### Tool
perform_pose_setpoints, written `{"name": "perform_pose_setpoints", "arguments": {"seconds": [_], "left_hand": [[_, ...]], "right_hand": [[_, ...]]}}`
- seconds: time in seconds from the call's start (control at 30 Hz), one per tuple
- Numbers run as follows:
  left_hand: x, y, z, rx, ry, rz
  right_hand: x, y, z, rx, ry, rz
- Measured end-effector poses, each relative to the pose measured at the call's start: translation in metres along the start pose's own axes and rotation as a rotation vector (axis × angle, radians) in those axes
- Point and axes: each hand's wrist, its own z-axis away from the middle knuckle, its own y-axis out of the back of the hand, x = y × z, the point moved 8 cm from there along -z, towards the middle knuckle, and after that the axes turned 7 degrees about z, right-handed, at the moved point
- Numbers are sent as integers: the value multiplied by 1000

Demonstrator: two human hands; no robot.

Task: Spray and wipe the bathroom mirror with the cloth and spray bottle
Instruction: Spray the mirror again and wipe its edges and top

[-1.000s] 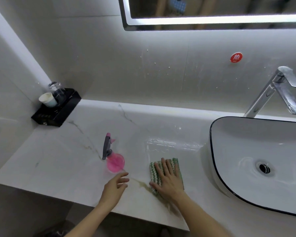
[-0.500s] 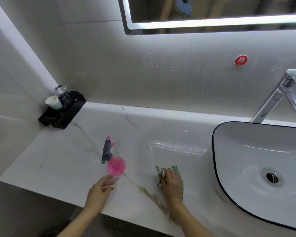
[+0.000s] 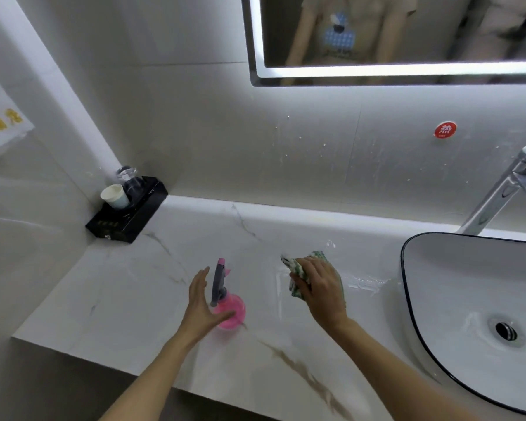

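Head view: the round pink translucent plastic spray bottle (image 3: 227,309) is cupped by the splayed left hand (image 3: 201,308), while the crumpled green-and-white woven cloth (image 3: 298,273) is gripped by the curled right hand (image 3: 321,288).

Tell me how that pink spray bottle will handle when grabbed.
The pink round-bodied plastic spray bottle probably feels light, being small. Its tall grey trigger head may make it tippy. The white marble counter looks wet nearby, so it could slide.

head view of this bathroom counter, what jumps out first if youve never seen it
The pink spray bottle stands mid-counter, with the open left hand against its side. Just right of it, the right hand grips a bunched green-and-white cloth. The lit mirror hangs above, the basin sits at right.
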Motion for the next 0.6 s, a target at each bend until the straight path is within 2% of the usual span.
{"name": "perform_pose_setpoints", "arguments": {"seconds": [0.1,0.33,0.47,0.6], "left_hand": [[2,-11,-12,-79,-118,43],[0,-26,-35,-137,-241,24],[8,-24,-36,-71,-401,84],[9,-24,-38,40,-428,118]], "right_hand": [[-5,9,-8,9,72,60],[-11,14,-21,-3,112,137],[-17,16,-26,-7,143,187],[-20,16,-33,-42,170,241]]}}
